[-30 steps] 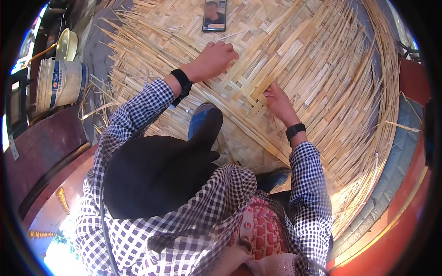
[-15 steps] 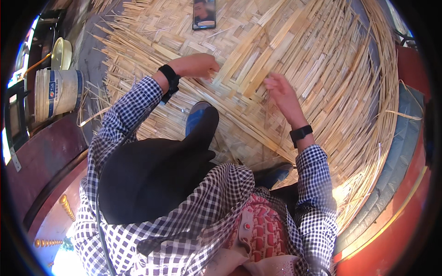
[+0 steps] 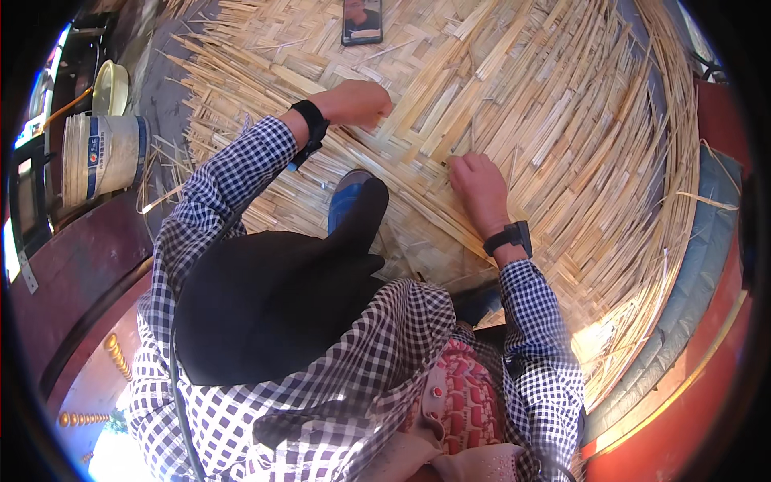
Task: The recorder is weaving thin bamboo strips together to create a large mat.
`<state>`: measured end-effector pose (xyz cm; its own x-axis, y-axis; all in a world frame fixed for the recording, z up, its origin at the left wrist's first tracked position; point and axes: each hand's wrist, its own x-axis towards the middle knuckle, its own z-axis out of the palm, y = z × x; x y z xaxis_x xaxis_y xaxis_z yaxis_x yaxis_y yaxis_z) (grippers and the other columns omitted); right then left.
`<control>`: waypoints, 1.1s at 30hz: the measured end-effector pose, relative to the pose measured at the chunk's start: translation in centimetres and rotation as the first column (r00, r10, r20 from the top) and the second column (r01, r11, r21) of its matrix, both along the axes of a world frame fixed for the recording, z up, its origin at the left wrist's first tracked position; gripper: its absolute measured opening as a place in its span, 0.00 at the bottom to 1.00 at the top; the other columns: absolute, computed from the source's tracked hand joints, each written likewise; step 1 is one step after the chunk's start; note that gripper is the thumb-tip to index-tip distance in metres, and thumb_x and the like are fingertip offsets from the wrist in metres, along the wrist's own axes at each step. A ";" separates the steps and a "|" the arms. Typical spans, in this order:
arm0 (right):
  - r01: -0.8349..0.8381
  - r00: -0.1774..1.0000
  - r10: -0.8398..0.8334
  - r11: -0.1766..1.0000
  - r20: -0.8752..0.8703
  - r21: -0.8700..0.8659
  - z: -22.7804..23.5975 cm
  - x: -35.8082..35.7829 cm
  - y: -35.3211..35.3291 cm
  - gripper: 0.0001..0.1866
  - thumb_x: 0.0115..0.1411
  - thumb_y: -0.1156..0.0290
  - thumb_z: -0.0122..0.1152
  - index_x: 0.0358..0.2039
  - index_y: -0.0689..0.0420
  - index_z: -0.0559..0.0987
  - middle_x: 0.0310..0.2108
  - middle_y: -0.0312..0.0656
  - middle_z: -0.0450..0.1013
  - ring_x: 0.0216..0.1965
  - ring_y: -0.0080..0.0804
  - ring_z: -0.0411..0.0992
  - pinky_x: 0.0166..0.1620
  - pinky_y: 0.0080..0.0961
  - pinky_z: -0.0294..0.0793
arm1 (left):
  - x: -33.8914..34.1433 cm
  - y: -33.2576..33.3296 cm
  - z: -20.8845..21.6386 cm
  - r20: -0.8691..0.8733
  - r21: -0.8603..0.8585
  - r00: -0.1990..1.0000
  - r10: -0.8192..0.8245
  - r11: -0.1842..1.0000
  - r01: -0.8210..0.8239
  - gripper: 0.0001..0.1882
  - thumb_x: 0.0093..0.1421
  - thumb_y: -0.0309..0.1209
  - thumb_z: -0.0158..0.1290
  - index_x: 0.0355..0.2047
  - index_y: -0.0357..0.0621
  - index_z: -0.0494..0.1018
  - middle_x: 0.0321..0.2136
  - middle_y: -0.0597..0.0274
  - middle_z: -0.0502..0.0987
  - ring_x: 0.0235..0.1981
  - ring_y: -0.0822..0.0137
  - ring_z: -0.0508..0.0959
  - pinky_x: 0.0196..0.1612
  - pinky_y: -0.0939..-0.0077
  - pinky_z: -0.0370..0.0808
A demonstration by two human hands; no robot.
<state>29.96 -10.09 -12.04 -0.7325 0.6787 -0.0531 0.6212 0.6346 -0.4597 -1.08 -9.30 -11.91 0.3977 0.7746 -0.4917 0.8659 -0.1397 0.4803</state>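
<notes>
A large mat (image 3: pixel 426 48) woven from pale flat plant strips lies on the ground beneath my hands. My left hand (image 3: pixel 359 103) is bent down over the weave, its fingers curled closed; what lies between the fingertips is hidden. Nearer to me and to the right, my right hand (image 3: pixel 480 186) is a closed fist, thumb and fingers pinching at a strip (image 3: pixel 462 132) that runs away across the weave. Both wrists wear black bands. Between the hands, the weave shows a crossed pattern with strip ends standing out of it.
A phone (image 3: pixel 361 22) with a lit screen lies on the mat's far side. At the left stand a white bucket (image 3: pixel 116 157) and a pale basin (image 3: pixel 115 87). Loose strips (image 3: pixel 578 128) fan out at right, beside grey-blue padded cloth (image 3: pixel 707 217). My blue shoe (image 3: pixel 344 205) rests below my left hand.
My right hand has come nearer to me and its spread fingers have closed. My left hand has shifted slightly right and away, with its fingers curled tighter.
</notes>
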 end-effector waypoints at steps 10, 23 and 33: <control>-0.083 0.996 0.084 0.995 0.017 -0.050 -2.3 -1.2 1.3 0.08 0.49 0.73 0.61 0.32 0.54 0.75 0.32 0.43 0.68 0.38 0.45 0.69 0.42 0.37 0.73 | 0.4 -0.4 0.1 0.047 -0.045 0.985 0.165 0.986 -0.163 0.10 0.48 0.33 0.58 0.23 0.41 0.69 0.22 0.51 0.73 0.28 0.46 0.74 0.33 0.56 0.69; 0.245 0.948 -0.203 0.958 0.247 -0.152 0.0 3.8 -0.5 0.14 0.51 0.63 0.64 0.33 0.56 0.73 0.34 0.50 0.71 0.36 0.52 0.72 0.38 0.42 0.72 | -0.1 -1.2 -2.0 0.008 0.162 0.995 0.097 0.982 -0.098 0.11 0.49 0.30 0.58 0.35 0.46 0.77 0.35 0.55 0.78 0.42 0.51 0.77 0.44 0.59 0.72; 0.710 0.489 -0.872 0.406 -0.013 -0.576 -2.2 10.9 -4.4 0.15 0.59 0.66 0.56 0.46 0.56 0.72 0.25 0.46 0.70 0.27 0.40 0.71 0.33 0.35 0.70 | 10.6 -3.6 0.6 0.258 0.580 0.960 -0.104 0.812 -0.068 0.22 0.53 0.26 0.57 0.50 0.47 0.73 0.37 0.54 0.73 0.42 0.51 0.73 0.45 0.61 0.72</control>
<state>40.91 -14.47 -14.23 0.0968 0.9001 -0.4248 0.5206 -0.4095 -0.7492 9.55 -12.88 -11.34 0.4618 0.8701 0.1722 0.7116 -0.4794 0.5137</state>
